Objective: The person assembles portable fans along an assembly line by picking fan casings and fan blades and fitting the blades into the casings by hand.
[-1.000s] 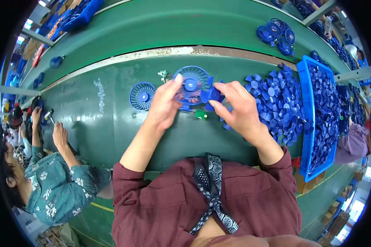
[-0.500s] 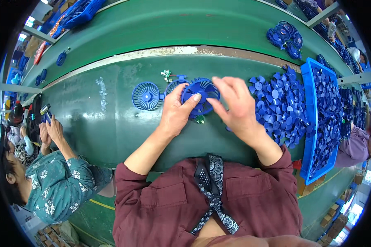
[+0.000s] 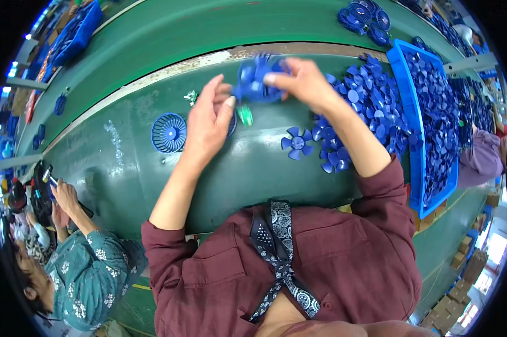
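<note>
Between my hands, a blue round fan housing [image 3: 258,80] is raised above the green table, smeared by motion. My right hand [image 3: 308,84] grips its right side, thumb across the front. At its left edge, the fingers and thumb of my left hand [image 3: 207,121] are closed on the rim, though blur hides the exact contact. A small green circuit board [image 3: 245,115] shows just below the housing. Left of my left hand lies a ribbed blue fan cage [image 3: 169,133]; another blue rim is mostly hidden behind that hand. A second circuit board [image 3: 191,97] lies farther back.
One blue fan blade [image 3: 297,143] lies apart, left of a heaped pile of blades [image 3: 371,106]. A blue tray [image 3: 415,135] full of blades stands at the right. Assembled fans [image 3: 363,19] sit on the green belt [image 3: 208,28] beyond the ledge. A co-worker [image 3: 90,269] sits at left.
Both hands have lifted the fan housing away from me, toward the ledge. My right hand has closed on its side. The lone blade now shows fully. The view has shifted and tilted.
</note>
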Demonstrator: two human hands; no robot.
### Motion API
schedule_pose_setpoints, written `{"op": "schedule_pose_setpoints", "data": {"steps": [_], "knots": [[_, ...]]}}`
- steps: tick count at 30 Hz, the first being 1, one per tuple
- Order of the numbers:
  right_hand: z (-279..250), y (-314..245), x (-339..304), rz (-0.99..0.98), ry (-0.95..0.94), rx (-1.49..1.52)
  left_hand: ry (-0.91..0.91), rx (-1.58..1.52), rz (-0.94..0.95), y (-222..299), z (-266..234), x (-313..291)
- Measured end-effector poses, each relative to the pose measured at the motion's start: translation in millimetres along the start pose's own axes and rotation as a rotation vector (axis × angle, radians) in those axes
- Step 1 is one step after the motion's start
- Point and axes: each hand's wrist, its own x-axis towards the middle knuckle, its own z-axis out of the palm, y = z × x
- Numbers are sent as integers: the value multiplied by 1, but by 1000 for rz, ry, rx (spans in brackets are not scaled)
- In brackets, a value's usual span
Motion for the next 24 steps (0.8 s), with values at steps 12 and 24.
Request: {"op": "schedule_pose_setpoints", "data": {"steps": [12,24], "knots": [[40,33,-133,-591,-57,-1029,-352,809,437,-14,-15,27],[30,54,-87,-540,240,-799,-70,-722,-482,1,-20,-26]]}}
